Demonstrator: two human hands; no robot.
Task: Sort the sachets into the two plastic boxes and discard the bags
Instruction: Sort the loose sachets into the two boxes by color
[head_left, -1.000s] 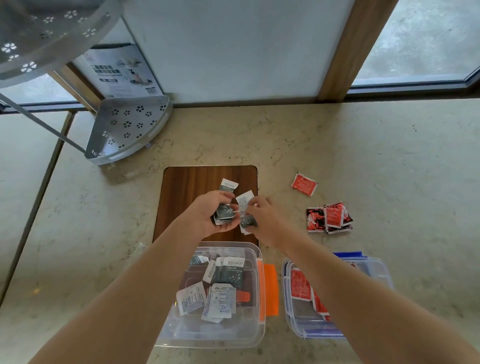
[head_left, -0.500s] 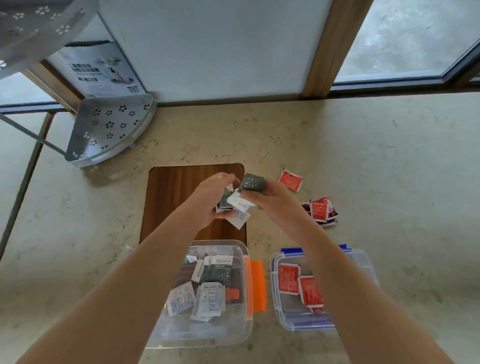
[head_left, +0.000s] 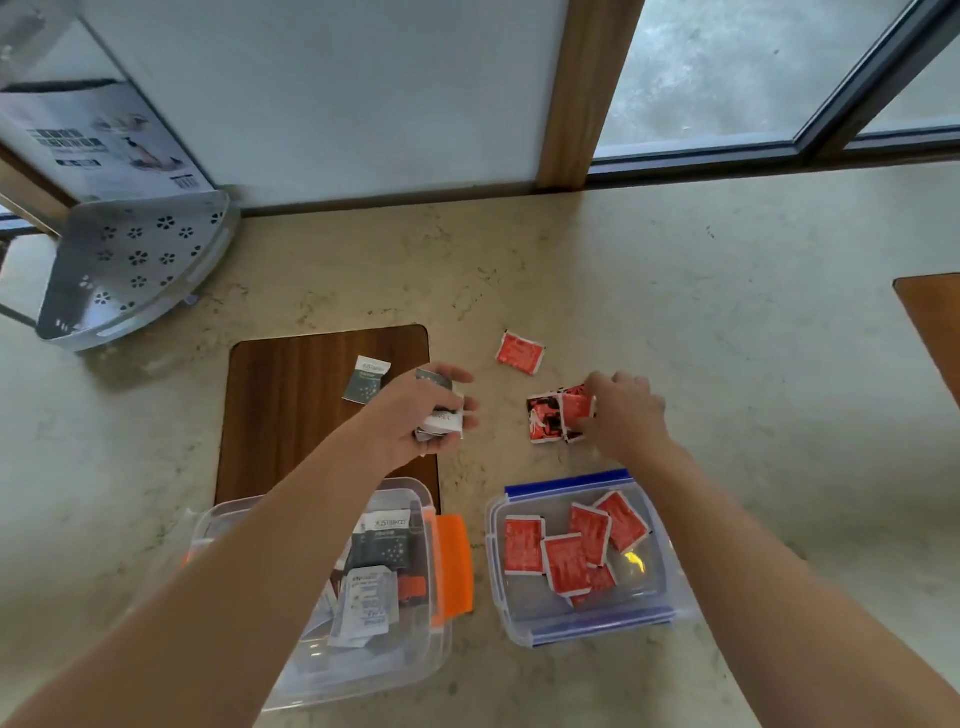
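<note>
My left hand (head_left: 415, 415) is closed around a small stack of grey-and-white sachets (head_left: 444, 418) above the wooden board's right edge. My right hand (head_left: 626, 415) rests on a pile of red sachets (head_left: 550, 418) on the counter, fingers curled over its right side. A single red sachet (head_left: 519, 353) lies just beyond the pile. One grey-and-white sachet (head_left: 366, 379) lies on the board. The orange-clipped box (head_left: 431, 551) near me holds grey-and-white sachets. The blue-clipped box (head_left: 496, 571) to its right holds several red sachets.
The dark wooden board (head_left: 291, 405) lies on the marble counter (head_left: 727, 364). A perforated grey corner shelf (head_left: 130, 265) stands at the back left. Another wooden board's corner (head_left: 935, 322) shows at the right edge. Windows run along the back.
My right hand has left the stack in my left hand and moved right onto the red pile. A grey-and-white sachet now lies on the board. The view shifted left.
</note>
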